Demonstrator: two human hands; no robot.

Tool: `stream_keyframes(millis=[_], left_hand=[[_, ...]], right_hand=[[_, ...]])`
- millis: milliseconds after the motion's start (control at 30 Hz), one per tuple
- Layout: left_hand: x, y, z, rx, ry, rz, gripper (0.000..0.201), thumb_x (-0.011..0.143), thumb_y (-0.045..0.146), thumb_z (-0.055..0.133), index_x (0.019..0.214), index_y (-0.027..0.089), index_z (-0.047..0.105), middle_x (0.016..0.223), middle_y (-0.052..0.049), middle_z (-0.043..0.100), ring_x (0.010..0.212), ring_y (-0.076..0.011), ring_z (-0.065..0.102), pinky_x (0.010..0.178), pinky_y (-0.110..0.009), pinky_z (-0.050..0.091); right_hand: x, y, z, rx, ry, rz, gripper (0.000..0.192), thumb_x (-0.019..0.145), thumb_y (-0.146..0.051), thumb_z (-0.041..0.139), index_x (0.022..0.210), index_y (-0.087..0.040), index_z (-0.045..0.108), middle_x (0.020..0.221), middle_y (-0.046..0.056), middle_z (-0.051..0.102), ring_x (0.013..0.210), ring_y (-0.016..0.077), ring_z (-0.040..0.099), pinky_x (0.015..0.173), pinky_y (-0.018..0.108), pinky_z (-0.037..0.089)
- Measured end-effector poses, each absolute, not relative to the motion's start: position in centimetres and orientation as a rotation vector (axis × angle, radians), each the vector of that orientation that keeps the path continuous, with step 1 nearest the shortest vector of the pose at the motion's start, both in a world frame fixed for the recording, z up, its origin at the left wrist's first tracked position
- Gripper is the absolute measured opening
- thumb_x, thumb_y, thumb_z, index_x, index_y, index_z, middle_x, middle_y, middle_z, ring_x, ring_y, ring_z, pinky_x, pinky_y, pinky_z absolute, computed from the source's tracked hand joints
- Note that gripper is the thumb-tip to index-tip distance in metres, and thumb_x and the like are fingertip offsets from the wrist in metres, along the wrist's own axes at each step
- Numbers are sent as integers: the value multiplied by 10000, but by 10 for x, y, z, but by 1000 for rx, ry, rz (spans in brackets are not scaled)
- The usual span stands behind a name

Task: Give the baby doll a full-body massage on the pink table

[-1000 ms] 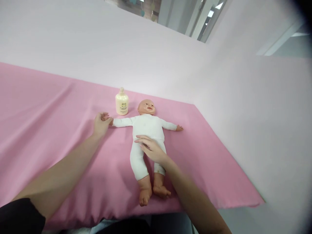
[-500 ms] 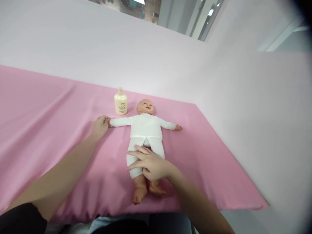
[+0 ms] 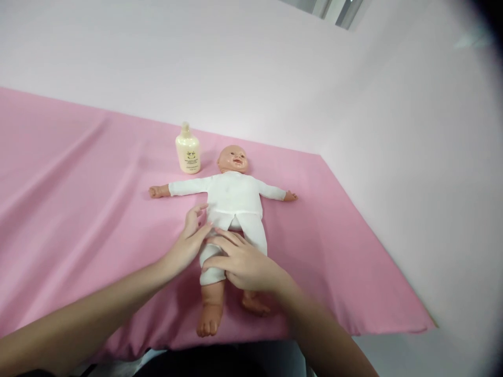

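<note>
A doll [image 3: 231, 201] lies on its back on a pink cloth [image 3: 78, 209], near the middle of the view, with its head toward 12 o'clock and its feet toward 6 o'clock. Both its arms are stretched out, one to 9 o'clock and one to 3 o'clock. It wears a white suit.

The right hand [image 3: 245, 264] lies flat over the thighs of the doll and hides the upper part of the leg on the 3 o'clock side; only the foot of this leg shows under the wrist. Its fingers [image 3: 223, 238] are long and a little spread, and they press on the white trousers without closing around anything. The left hand [image 3: 188, 243] comes from 8 o'clock and touches the hip and the trouser leg on the 9 o'clock side. Its fingers [image 3: 194, 214] are open and loose; I cannot tell if the thumb pinches the fabric, because the right hand covers this place.

A cream bottle [image 3: 187, 151] stands upright at 11 o'clock from the doll's head, just beside it but apart. It has a small dark drawing and some lines of print on the front, too small to read.

The cloth has soft folds toward 9 o'clock. Both forearms are cut off by the lower edge of the picture. The corner at 2 o'clock is dark and blurred.
</note>
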State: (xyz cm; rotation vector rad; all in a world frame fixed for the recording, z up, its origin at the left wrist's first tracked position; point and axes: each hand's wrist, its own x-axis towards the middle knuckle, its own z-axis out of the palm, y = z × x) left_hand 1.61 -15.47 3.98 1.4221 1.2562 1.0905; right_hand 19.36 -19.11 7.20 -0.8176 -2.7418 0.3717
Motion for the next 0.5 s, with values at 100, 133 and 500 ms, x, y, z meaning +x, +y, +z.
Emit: stream_keyframes(millis=[100, 133, 500], left_hand=[[22, -168, 38, 1233, 1173, 1106, 427, 892, 414, 429, 1284, 259, 363, 1335, -71, 465, 1281, -213, 419, 1019, -362, 418], [24, -172, 39, 1180, 1139, 1102, 407, 910, 410, 379, 1285, 252, 377, 1289, -69, 512, 1243, -206, 465, 987, -359, 454], [26, -201, 54, 771, 752, 716, 522, 849, 591, 393, 1152, 215, 593, 893, -79, 683, 1003, -273, 634, 791, -401, 559]], right_hand=[[194, -190, 71, -797, -2597, 316, 328, 799, -81, 473, 1076, -222, 577, 1340, 78, 427, 1377, 203, 229, 1137, 413, 253], [195, -189, 71, -801, -2554, 309, 294, 808, -108, 480, 1067, -214, 568, 1345, 81, 425, 1370, 202, 242, 1143, 428, 244], [197, -194, 66, -730, -2487, 419, 298, 831, -373, 560, 1113, -276, 555, 1416, 46, 410, 1382, 254, 265, 1147, 542, 200]])
